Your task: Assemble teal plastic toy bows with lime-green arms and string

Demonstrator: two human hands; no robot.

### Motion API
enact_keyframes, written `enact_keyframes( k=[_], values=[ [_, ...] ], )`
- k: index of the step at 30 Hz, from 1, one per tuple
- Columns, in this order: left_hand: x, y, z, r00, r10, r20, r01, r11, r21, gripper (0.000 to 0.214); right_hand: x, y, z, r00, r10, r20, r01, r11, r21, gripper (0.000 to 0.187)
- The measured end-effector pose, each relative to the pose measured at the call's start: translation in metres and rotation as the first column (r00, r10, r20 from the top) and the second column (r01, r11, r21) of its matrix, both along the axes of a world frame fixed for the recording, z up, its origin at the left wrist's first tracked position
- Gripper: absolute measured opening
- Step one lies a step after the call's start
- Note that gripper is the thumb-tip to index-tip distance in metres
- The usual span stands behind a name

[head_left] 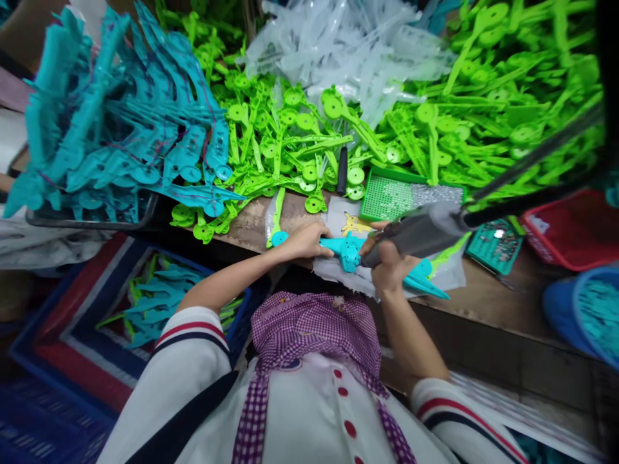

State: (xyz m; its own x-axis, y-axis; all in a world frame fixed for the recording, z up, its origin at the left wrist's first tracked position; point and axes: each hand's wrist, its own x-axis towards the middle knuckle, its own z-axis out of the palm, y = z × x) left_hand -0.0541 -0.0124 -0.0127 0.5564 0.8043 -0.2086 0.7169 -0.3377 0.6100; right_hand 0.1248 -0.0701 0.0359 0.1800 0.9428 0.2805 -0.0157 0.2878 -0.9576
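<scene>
On the bench edge in front of me lies a teal plastic part (349, 251) with a raised, knobbly middle and long ends. My left hand (307, 240) grips its left arm, fingers closed round it. A grey power screwdriver (420, 232) slants in from the right, and my right hand (389, 267) is wrapped round its lower end. The tool's nose is at the teal part's middle; its tip is hidden. Lime-green arms (278, 216) stick out at both ends of the part. Under it lies a pale cloth (333, 267).
A green tray of small metal pieces (382, 196) stands behind, with a black-handled tool (342, 171) beside it. Lime-green parts (309, 122) and clear bags (338, 45) are heaped behind. Stacked teal parts (145, 122) stand left; a red bin (570, 235) and blue bucket (580, 309) stand right.
</scene>
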Motion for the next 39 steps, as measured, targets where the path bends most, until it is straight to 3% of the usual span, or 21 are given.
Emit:
enact_keyframes(
  k=[3,5,8,13,18,28,31,39],
  values=[
    [0.000,0.000,-0.001,1.000,0.004,0.027,-0.004,1.000,-0.020,0.039,-0.028,0.012,0.029,0.955,-0.240,-0.176,0.265,0.955,0.133,0.038],
    [0.000,-0.001,-0.001,0.999,-0.001,0.047,0.002,1.000,-0.022,0.036,-0.035,0.024,0.042,0.934,-0.270,-0.233,0.315,0.931,0.185,0.036],
    [-0.001,-0.002,0.000,1.000,0.004,0.030,-0.003,1.000,-0.024,0.037,-0.015,0.049,0.046,0.938,-0.286,-0.196,0.323,0.926,0.195,0.034],
    [-0.002,-0.001,0.000,1.000,-0.016,0.003,0.016,1.000,-0.023,0.040,0.054,0.116,0.025,0.906,-0.410,-0.101,0.422,0.882,0.207,0.044],
    [-0.001,-0.002,0.004,1.000,-0.020,0.013,0.020,0.998,-0.051,0.036,0.087,0.165,-0.004,0.938,-0.341,-0.056,0.346,0.928,0.138,0.055],
    [-0.002,-0.004,0.007,0.997,-0.031,0.074,0.034,0.999,-0.039,0.035,0.095,0.207,-0.013,0.957,-0.291,0.006,0.288,0.949,0.129,0.064],
    [-0.002,-0.004,0.008,0.996,-0.038,0.077,0.041,0.998,-0.045,0.034,0.094,0.208,-0.021,0.968,-0.252,0.013,0.249,0.962,0.109,0.063],
    [-0.002,-0.003,0.008,0.998,-0.048,0.050,0.051,0.996,-0.077,0.037,0.102,0.208,-0.032,0.950,-0.309,0.043,0.303,0.947,0.108,0.063]
  ],
)
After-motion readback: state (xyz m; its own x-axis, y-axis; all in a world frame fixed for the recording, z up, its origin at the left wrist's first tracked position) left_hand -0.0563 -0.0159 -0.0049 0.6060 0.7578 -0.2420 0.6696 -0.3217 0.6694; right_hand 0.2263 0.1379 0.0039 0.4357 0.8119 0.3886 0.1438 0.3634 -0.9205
